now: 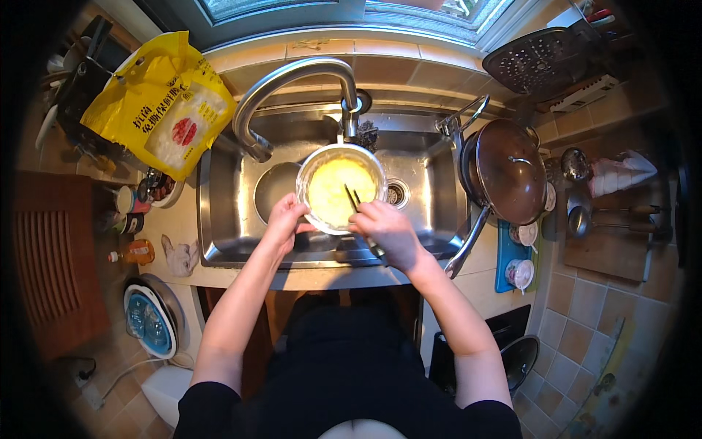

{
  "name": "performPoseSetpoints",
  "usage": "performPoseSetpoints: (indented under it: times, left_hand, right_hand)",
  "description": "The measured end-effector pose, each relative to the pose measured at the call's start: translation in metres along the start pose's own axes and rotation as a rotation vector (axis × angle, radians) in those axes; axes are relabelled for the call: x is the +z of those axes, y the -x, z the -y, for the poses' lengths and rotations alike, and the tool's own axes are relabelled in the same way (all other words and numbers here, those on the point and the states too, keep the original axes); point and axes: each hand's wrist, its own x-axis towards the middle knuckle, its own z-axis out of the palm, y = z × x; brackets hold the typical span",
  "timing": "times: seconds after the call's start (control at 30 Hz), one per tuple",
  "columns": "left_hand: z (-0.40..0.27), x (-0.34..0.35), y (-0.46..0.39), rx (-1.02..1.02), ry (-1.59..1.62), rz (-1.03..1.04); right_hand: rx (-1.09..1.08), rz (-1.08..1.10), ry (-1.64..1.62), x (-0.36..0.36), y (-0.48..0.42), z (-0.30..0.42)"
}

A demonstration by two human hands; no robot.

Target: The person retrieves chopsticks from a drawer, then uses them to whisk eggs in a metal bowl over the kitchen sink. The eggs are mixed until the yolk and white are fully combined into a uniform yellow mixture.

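Over the steel sink (219, 230) a round metal bowl (307, 211) holds a pale yellow, batter-like mixture (334, 189). My left hand (284, 222) grips the bowl's rim at its lower left. In my right hand (386, 230) is a pair of dark chopsticks (351, 198), their tips dipping into the mixture. Their rear ends stick out below that hand, near the sink's front edge. Above the bowl stands the curved steel faucet (307, 65), with its spout to the left. A round drain strainer (396, 193) shows just right of the bowl.
A lidded wok (510, 170) stands right of the sink, its long handle pointing toward me. Small cups (520, 273) sit on a blue board (502, 258). At the left are a yellow plastic package (164, 110), a crumpled glove (180, 255) and a small orange bottle (137, 251).
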Motion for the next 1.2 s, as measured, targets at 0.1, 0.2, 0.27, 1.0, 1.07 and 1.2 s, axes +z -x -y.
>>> performPoseSetpoints:
  times: [0.1,0.2,0.27,1.0,1.07,1.2]
  left_hand:
    - [-0.015,0.002,0.000,-0.026,0.055,0.000]
    - [-0.013,-0.001,-0.004,-0.037,0.071,0.002]
    - [-0.009,-0.003,-0.006,-0.042,0.074,0.000]
    - [-0.075,-0.265,0.158,-0.071,0.063,-0.110]
    - [-0.085,-0.295,0.169,-0.021,0.080,-0.148]
    - [-0.111,-0.313,0.186,0.056,0.090,-0.207]
  right_hand:
    - [-0.101,0.065,0.173,0.002,-0.006,0.004]
    - [-0.090,0.061,0.182,-0.001,-0.005,-0.002]
    - [-0.063,0.030,0.235,-0.006,-0.003,-0.004]
    - [-0.197,0.599,-0.263,0.301,-0.049,0.193]
    - [-0.236,0.484,-0.377,0.373,-0.084,0.237]
    - [-0.319,-0.024,-0.057,0.494,-0.133,0.277]
